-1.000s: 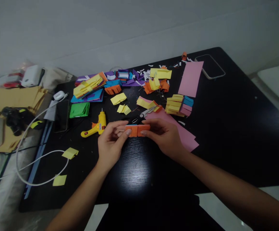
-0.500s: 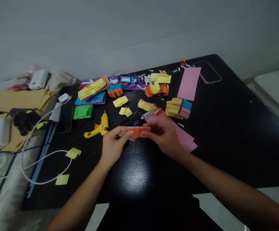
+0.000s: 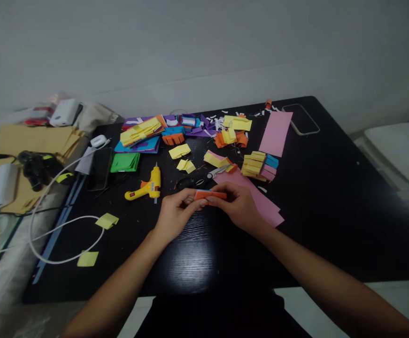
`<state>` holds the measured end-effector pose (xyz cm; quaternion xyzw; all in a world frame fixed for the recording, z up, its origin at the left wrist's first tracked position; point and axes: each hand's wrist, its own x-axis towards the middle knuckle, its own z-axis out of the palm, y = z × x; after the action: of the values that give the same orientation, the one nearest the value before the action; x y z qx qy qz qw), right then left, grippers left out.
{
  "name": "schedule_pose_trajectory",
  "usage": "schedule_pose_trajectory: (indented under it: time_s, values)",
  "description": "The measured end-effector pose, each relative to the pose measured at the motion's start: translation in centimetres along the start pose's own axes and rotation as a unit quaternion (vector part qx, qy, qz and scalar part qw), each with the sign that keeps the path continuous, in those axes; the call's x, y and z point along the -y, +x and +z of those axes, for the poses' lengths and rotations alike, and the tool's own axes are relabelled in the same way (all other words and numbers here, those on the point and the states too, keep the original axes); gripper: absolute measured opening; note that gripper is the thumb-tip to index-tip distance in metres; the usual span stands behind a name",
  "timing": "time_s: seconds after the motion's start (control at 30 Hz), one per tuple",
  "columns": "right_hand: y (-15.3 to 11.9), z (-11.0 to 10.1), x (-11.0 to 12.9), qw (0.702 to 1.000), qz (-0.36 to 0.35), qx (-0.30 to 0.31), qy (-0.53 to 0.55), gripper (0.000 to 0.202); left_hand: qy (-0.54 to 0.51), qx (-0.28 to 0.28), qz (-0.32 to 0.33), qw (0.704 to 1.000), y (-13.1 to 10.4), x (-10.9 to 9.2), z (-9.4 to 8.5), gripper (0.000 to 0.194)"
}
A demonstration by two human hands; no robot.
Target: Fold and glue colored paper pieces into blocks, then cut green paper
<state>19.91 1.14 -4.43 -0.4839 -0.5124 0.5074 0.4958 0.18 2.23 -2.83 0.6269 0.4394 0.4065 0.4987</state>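
A small folded piece of orange paper (image 3: pixel 211 194), with a pale layer along its upper edge, is held between my two hands above the black table. My left hand (image 3: pixel 178 211) pinches its left end. Its right part is gripped by my right hand (image 3: pixel 239 206), and both thumbs meet along the near side. Just beyond my fingers lie scissors (image 3: pixel 214 173), their blades pointing right over a pink sheet (image 3: pixel 257 199). To the left of my left hand rests a yellow glue gun (image 3: pixel 150 185), nozzle pointing away from me.
Folded yellow pieces (image 3: pixel 255 164), green paper (image 3: pixel 125 162) and white scraps (image 3: pixel 220 123) spread across the back of the black table (image 3: pixel 324 211). A phone (image 3: pixel 100 169) and a white cable (image 3: pixel 66 260) lie left. A phone-shaped frame (image 3: pixel 306 131) sits back right.
My thumbs have come together on the orange paper, which now shows a narrower face. Both hands have shifted slightly right, and the camera view has moved a little.
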Motion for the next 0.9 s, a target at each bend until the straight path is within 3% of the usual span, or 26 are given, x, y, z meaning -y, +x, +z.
schedule_pose_trajectory:
  time_s: [0.23,0.4,0.9]
  values:
    - [-0.2,0.1,0.3,1.0,-0.005,-0.006,-0.001,0.017,-0.032,-0.016,-0.02,0.999,0.2,-0.2,0.1,0.022]
    - [0.2,0.0,0.0,0.998,0.024,0.001,0.053,0.032,-0.035,-0.026,-0.032,0.999,0.4,-0.2,-0.4,0.027]
    - [0.4,0.2,0.4,0.992,0.062,0.031,0.104,0.032,0.043,-0.073,0.0,0.996,0.7,-0.2,-1.3,0.02]
